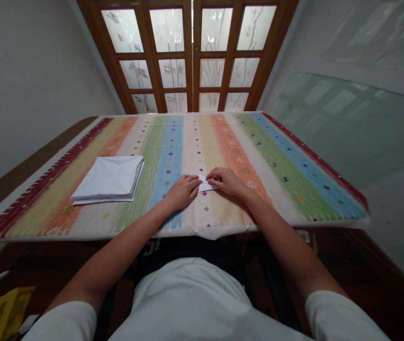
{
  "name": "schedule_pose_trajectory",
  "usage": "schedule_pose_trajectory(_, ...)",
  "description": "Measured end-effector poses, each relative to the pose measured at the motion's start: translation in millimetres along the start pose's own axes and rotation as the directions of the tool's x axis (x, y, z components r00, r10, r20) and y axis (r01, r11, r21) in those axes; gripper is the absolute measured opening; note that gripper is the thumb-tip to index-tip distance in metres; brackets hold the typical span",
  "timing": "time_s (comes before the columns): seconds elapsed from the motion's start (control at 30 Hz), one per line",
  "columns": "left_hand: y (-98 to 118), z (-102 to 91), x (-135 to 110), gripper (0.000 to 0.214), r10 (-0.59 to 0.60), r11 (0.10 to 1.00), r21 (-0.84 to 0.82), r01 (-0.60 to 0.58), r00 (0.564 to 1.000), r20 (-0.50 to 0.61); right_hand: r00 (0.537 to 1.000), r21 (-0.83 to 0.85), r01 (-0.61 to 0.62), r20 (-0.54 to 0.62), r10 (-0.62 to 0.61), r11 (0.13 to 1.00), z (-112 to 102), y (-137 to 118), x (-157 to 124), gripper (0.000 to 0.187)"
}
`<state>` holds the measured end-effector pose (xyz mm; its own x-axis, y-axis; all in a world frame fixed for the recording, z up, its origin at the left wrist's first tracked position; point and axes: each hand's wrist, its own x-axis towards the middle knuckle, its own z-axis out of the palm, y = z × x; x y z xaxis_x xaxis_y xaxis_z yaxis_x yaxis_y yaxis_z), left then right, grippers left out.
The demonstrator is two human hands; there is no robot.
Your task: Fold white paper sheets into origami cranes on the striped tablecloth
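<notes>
A small folded piece of white paper [205, 184] lies on the striped tablecloth [265, 161] near the table's front edge. My left hand [182, 191] rests on its left end, fingers curled down and pressed on it. The fingers of my right hand [226, 180] pinch and press the paper's right end. Most of the paper is hidden under the two hands. A stack of white paper sheets [109, 180] lies on the cloth to the left of my left hand, apart from it.
Wooden doors with frosted glass panes [193, 52] stand behind the table. A large glass sheet [358, 128] leans at the right. A yellow crate [3, 312] sits on the floor at the lower left.
</notes>
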<state>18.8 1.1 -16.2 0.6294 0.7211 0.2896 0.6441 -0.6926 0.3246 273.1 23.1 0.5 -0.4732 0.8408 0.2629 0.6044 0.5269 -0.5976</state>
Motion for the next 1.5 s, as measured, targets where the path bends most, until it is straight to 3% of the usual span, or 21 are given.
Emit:
schedule_pose_trajectory(0.33, -0.4, -1.8, -2.1, 0.027, -0.068, 0.994, -0.085, 0.063, 0.996, -0.060, 0.996, 0.080, -0.052, 0.083, 0.045, 0.995, -6.3, 0.2, -2.5, 0.016)
schedule_pose_trajectory(0.53, -2.4, -3.5, -2.6, 0.026, -0.175, 0.973, -0.168, 0.158, 0.980, -0.092, 0.992, 0.129, -0.127, 0.004, 0.128, 0.983, -1.5, 0.7, -2.8, 0.022)
schedule_pose_trajectory(0.67, -2.0, -6.5, -3.5, 0.015, -0.131, 0.980, -0.160, 0.119, 0.989, -0.064, 0.987, 0.106, -0.135, -0.068, 0.142, 0.985, 0.1, 5.8, -1.5, 0.017)
schedule_pose_trajectory(0.83, 0.5, -9.1, -7.8, 0.044, -0.068, 0.993, -0.100, 0.064, 0.997, -0.029, 0.993, -0.022, -0.090, -0.082, 0.088, 0.996, -0.8, 8.4, 1.3, 0.016)
schedule_pose_trajectory(0.97, 1.6, -8.7, -8.5, 0.048, -0.075, 0.995, -0.076, 0.072, 0.997, -0.035, 0.994, -0.039, -0.098, -0.043, 0.096, 0.994, -1.8, 5.5, 0.4, 0.030)
schedule_pose_trajectory(1.13, 2.6, -8.7, -7.0, 0.048, -0.090, 0.995, -0.052, 0.088, 0.995, -0.045, 0.986, 0.059, -0.161, -0.029, 0.163, 0.985, -1.1, 4.3, -0.9, 0.016)
schedule_pose_trajectory(1.3, 3.4, -9.3, -7.6, 0.059, -0.082, 0.995, -0.061, 0.078, 0.994, -0.068, 0.970, 0.227, -0.224, -0.048, 0.240, 0.948, -2.7, 3.1, -0.4, 0.017)
schedule_pose_trajectory(1.5, 6.0, -10.3, -7.2, 0.073, -0.066, 0.996, -0.059, 0.062, 0.995, -0.071, 0.943, 0.563, -0.293, 0.037, 0.330, 0.773, -1.4, -0.5, 0.4, 0.026)
